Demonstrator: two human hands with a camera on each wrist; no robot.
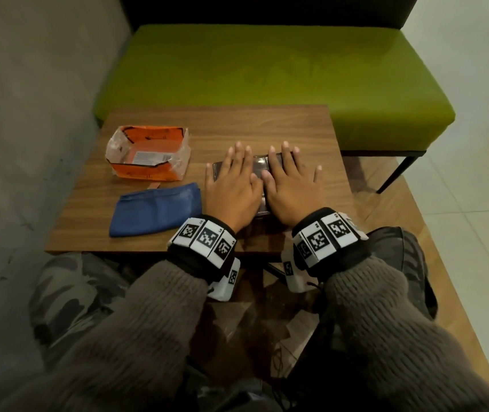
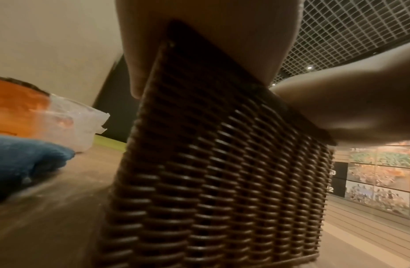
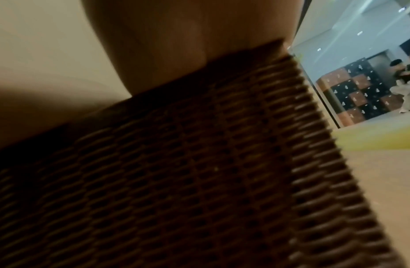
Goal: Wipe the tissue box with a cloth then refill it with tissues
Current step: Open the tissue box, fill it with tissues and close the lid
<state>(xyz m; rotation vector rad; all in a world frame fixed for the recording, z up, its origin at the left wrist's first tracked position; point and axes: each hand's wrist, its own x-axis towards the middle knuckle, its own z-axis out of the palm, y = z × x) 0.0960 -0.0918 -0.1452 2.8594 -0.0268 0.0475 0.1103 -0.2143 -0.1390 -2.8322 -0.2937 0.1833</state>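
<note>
Wooden surface point(image 1: 267, 126), tissue box point(image 1: 259, 165) under your hands.
Your left hand point(image 1: 232, 188) and right hand point(image 1: 292, 188) press flat, fingers straight, on its lid; cloth point(image 1: 155, 208) left of box.

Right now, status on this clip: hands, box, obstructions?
Left hand, right hand flat on tissue box. Blue cloth, orange tissue pack untouched left. Nothing blocking.

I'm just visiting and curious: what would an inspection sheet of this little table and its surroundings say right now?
Surface: wooden table, wood-grain top.
Job's things: brown woven tissue box under both hands; folded blue cloth on its left; opened orange tissue pack behind the cloth.
Clutter: nothing seen.
Hands: left hand and right hand lie flat on the box top, fingers straight.
Cables: nothing seen.
Surroundings: green bench behind the table, tiled floor.
</note>
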